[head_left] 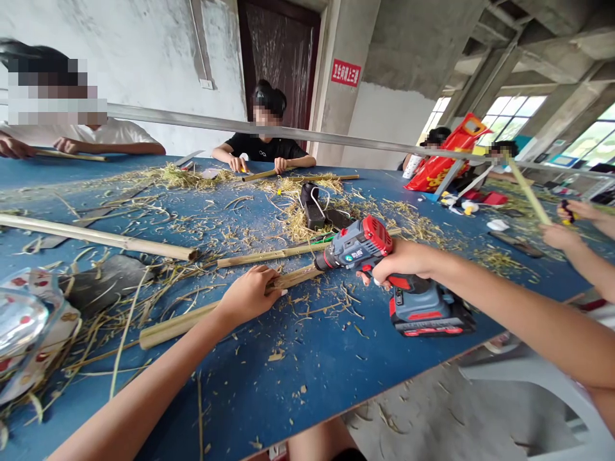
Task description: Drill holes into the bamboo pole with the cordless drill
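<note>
Bamboo pole (180,325) is being pinned on the blue table (250,390) by the left hand (247,296), fingers clenched round it; stiff, light, splintery, best held mid-shaft. Drill (358,246) is being gripped by the right hand (401,262) near the pole's split end.

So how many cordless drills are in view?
1: the cordless drill, held in the person's right hand, its chuck at the end of a bamboo pole. Others could be hidden.
</note>
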Tool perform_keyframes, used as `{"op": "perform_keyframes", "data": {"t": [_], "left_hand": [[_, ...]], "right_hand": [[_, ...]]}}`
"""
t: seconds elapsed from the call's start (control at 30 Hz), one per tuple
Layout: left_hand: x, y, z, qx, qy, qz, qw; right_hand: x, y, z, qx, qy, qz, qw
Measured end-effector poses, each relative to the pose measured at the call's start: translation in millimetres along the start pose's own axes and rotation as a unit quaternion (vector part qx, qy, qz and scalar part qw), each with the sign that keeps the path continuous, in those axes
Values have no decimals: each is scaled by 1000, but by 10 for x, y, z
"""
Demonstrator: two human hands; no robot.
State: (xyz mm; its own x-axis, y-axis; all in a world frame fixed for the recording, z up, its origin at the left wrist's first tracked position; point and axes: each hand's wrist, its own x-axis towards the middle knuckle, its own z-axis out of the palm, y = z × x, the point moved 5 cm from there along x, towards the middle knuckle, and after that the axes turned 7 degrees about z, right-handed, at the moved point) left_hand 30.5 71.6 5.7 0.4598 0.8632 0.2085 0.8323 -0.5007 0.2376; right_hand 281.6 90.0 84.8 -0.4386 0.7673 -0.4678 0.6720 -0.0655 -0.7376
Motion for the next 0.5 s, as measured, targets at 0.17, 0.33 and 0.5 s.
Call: {"op": "perform_keyframes", "data": {"t": [0.17, 0.33, 0.5], "left_hand": [[1, -1, -1, 3, 1, 4, 1000], [-2, -5, 4, 4, 2, 8, 1000], [4, 6, 8, 10, 3, 15, 1000]], "right_hand": [[-4, 16, 8, -19, 10, 1, 1000], [-29, 26, 18, -27, 18, 19, 999], [-42, 54, 12, -29, 19, 25, 999]]}}
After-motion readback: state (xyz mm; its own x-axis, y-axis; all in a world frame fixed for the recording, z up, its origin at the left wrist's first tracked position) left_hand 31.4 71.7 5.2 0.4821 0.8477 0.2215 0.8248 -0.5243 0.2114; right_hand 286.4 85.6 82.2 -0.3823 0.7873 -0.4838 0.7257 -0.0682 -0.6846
